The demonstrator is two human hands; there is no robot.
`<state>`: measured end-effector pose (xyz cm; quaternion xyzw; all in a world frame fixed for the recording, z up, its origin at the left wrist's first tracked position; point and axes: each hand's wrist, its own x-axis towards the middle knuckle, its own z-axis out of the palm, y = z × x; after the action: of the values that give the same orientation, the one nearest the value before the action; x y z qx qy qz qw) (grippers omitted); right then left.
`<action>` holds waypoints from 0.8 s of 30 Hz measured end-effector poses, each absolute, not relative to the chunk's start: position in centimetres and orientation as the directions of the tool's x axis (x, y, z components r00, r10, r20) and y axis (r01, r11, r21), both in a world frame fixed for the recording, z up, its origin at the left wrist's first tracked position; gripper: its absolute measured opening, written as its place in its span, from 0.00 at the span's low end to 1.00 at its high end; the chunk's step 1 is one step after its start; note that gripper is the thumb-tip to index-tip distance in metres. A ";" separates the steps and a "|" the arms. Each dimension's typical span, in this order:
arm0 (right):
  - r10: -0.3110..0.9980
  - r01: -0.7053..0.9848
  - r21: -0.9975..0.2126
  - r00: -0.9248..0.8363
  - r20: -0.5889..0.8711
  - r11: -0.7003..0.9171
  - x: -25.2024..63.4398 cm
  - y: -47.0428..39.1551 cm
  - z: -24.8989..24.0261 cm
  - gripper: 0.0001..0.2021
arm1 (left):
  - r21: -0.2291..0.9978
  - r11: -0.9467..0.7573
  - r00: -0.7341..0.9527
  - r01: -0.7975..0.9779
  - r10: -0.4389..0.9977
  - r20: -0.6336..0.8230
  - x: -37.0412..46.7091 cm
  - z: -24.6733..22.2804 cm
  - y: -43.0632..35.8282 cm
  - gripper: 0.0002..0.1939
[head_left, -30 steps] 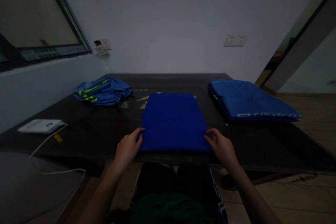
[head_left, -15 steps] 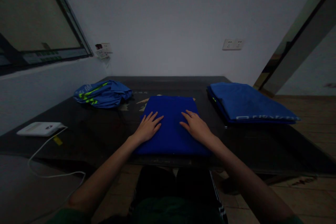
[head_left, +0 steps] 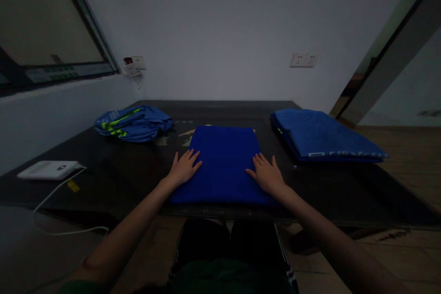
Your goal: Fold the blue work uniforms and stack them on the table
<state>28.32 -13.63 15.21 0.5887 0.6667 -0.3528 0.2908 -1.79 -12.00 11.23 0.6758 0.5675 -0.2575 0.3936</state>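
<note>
A folded blue cloth lies flat on the dark table, close to its front edge. My left hand rests on the cloth's left edge, palm down with the fingers spread. On the opposite side, my right hand lies over the right edge, its fingers also apart. Neither hand grips anything. The cloth's middle shows between them, smooth and flat.
A crumpled blue cloth with yellow-green marks lies at the back left. Folded blue cloths are stacked on the right. A white device with a cable sits at the left edge. A wall stands behind the table.
Both hands have slid apart, the left one to the left and the right one to the right, from the cloth's inner area to its side edges.
</note>
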 end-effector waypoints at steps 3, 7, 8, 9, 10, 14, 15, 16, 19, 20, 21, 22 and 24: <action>0.600 0.985 -0.162 -0.162 -0.783 0.055 28.1 -10.8 13.6 0.29 | 0.287 -0.054 0.258 0.956 0.618 -0.743 -0.5 9.6 -10.4 0.27; 0.565 0.983 -0.182 -0.149 -0.811 -0.002 27.9 -8.3 10.0 0.29 | 0.335 -0.037 0.292 0.942 0.586 -0.756 1.1 6.5 -8.7 0.27; 0.537 0.985 -0.173 -0.136 -0.833 -0.019 28.0 -8.2 9.1 0.28 | 0.316 -0.024 0.273 0.949 0.567 -0.777 1.2 5.8 -8.5 0.27; 0.512 0.987 -0.160 -0.120 -0.851 -0.033 28.3 -8.3 8.4 0.28 | 0.294 -0.012 0.252 0.956 0.552 -0.795 1.3 5.2 -8.4 0.28; 0.496 0.988 -0.144 -0.103 -0.862 -0.046 28.6 -8.5 7.8 0.28 | 0.278 -0.006 0.236 0.961 0.543 -0.806 1.2 4.8 -8.4 0.28; 0.553 0.994 -0.091 -0.043 -0.832 -0.060 29.2 -9.3 7.7 0.29 | 0.226 -0.017 0.195 0.974 0.571 -0.797 0.9 5.6 -8.3 0.30; 0.588 0.996 -0.085 -0.046 -0.807 -0.039 29.0 -9.4 8.4 0.28 | 0.224 -0.041 0.203 0.974 0.605 -0.770 1.1 6.4 -8.4 0.30; 0.626 0.996 -0.091 -0.067 -0.777 -0.007 28.7 -9.5 9.2 0.26 | 0.238 -0.074 0.229 0.968 0.638 -0.735 1.4 7.5 -8.6 0.29; 0.682 0.967 -0.229 -0.245 -0.690 0.116 27.1 -10.5 12.8 0.25 | 0.407 -0.175 0.415 0.897 0.654 -0.633 2.9 11.9 -10.2 0.28; 0.667 0.943 -0.300 -0.317 -0.675 0.144 26.5 -11.1 14.1 0.25 | 0.483 -0.190 0.485 0.855 0.624 -0.612 3.5 13.4 -11.0 0.28; 0.639 0.919 -0.362 -0.375 -0.672 0.158 26.0 -11.9 15.4 0.25 | 0.547 -0.196 0.543 0.814 0.590 -0.597 4.0 14.7 -11.9 0.28; 0.605 0.900 -0.407 -0.414 -0.680 0.158 25.7 -12.8 16.5 0.25 | 0.592 -0.197 0.585 0.781 0.559 -0.587 4.3 15.8 -12.8 0.28; 0.555 0.886 -0.442 -0.439 -0.707 0.139 25.5 -14.4 18.0 0.27 | 0.632 -0.192 0.624 0.751 0.521 -0.583 4.5 17.3 -14.3 0.28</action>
<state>25.49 -14.43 17.97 0.4935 0.7299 -0.4323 0.1918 4.51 -14.34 17.28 0.7627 0.4170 -0.1198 0.4797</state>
